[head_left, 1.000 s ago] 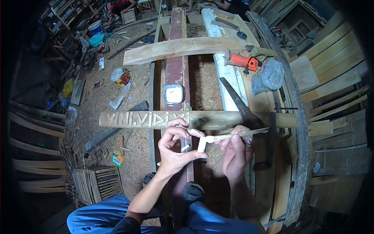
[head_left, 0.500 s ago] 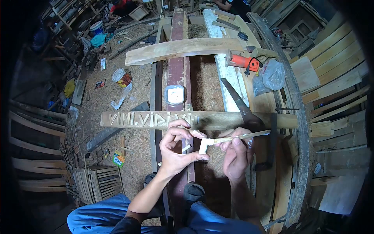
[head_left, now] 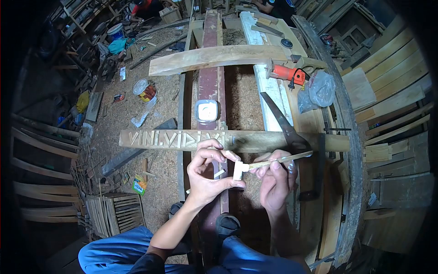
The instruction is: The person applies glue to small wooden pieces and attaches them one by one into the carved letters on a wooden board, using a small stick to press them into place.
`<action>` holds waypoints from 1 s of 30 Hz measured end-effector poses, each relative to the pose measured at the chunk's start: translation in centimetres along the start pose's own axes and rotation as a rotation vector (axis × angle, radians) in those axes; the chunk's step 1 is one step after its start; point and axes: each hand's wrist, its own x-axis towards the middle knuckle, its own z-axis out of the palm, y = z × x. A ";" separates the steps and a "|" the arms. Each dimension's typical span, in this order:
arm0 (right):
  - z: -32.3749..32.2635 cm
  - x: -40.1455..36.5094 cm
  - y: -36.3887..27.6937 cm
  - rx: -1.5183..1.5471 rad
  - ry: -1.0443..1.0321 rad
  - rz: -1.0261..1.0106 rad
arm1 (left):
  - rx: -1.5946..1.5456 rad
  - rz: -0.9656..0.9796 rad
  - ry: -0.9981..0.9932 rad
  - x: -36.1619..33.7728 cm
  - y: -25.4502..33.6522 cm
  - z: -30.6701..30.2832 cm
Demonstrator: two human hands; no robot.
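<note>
My left hand (head_left: 204,172) pinches a small pale wooden piece (head_left: 238,171) upright between thumb and fingertips. In my right hand (head_left: 276,178) is a thin wooden stick (head_left: 294,157), its whitish tip touching the upper part of that piece. Just beyond both hands lies a wooden board (head_left: 262,142) bearing raised letters reading "VINI.VIDI.VI", partly covered by my left fingers. Behind the board stands a square clear tub (head_left: 197,112) of white paste. A small pale strip (head_left: 220,173) shows past my left hand.
A dark handsaw (head_left: 279,118) rests across the board's right part. Further right are an orange power tool (head_left: 287,74) and a plastic bag (head_left: 321,89). A curved plank (head_left: 214,57) crosses the beams. A slatted wooden crate (head_left: 116,213) stands lower left. Two people work at the far end.
The stick in my right hand has shifted slightly left and its far end tilts higher, with its tip still on the wooden piece. My left hand keeps its pinch. The view has shifted slightly.
</note>
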 end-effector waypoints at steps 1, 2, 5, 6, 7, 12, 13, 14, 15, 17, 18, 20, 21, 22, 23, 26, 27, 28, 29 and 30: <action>-0.1 0.0 0.0 0.000 0.001 0.001 | 0.038 -0.001 0.006 0.0 0.0 -0.1; -0.2 0.0 0.1 0.011 -0.006 -0.007 | 0.076 -0.003 0.011 -0.1 -0.1 -0.1; -0.2 0.0 -0.2 0.020 -0.009 -0.010 | 0.074 -0.011 0.045 -0.1 0.1 0.4; -0.2 0.0 -0.3 0.017 -0.006 -0.008 | 0.075 -0.012 0.045 -0.1 0.1 0.4; -0.2 0.0 -0.3 0.017 -0.005 -0.008 | 0.110 -0.001 0.049 0.0 0.1 0.4; -0.6 -0.1 -0.4 0.043 -0.063 -0.034 | 0.141 0.020 0.077 0.0 -0.1 0.7; -0.6 -0.2 -0.5 0.042 -0.062 -0.036 | 0.155 0.022 0.078 0.0 -0.1 0.6; -0.4 -0.3 -0.7 0.033 -0.040 -0.023 | 0.169 0.024 0.079 0.0 -0.1 0.6; -0.3 -0.3 -0.9 0.025 -0.019 -0.010 | 0.169 0.024 0.080 0.0 0.0 0.7; -0.3 -0.4 -1.0 0.032 -0.003 0.006 | 0.104 0.023 0.103 0.1 0.1 1.0; -0.3 -0.4 -1.0 0.038 0.014 0.020 | 0.103 0.024 0.103 0.1 0.1 1.0; -0.5 -0.2 -1.1 0.036 0.005 0.009 | 0.129 0.047 0.098 0.1 0.1 0.8; -0.5 -0.2 -1.1 0.034 -0.004 -0.002 | 0.130 0.048 0.099 0.0 0.0 0.7; -0.4 -0.2 -1.1 0.034 -0.005 -0.002 | 0.122 0.050 0.096 0.0 -0.1 0.6; -0.3 -0.2 -1.2 0.036 0.021 0.008 | 0.114 0.051 0.093 0.0 -0.2 0.6; 0.2 -0.2 -1.2 0.032 0.031 0.011 | 0.046 -0.035 0.155 -0.3 0.6 0.9; 0.4 -0.1 -1.2 0.025 0.018 0.002 | 0.047 -0.033 0.157 -0.4 0.5 0.6; 0.5 -0.1 -1.1 0.025 0.018 0.002 | 0.155 0.004 0.117 -0.5 0.2 0.0; 0.5 -0.1 -1.1 0.008 -0.008 0.019 | 0.262 0.041 0.075 -0.6 0.1 -0.3; 0.5 -0.2 -1.0 -0.008 -0.032 0.036 | 0.261 0.041 0.074 -0.5 0.1 -0.3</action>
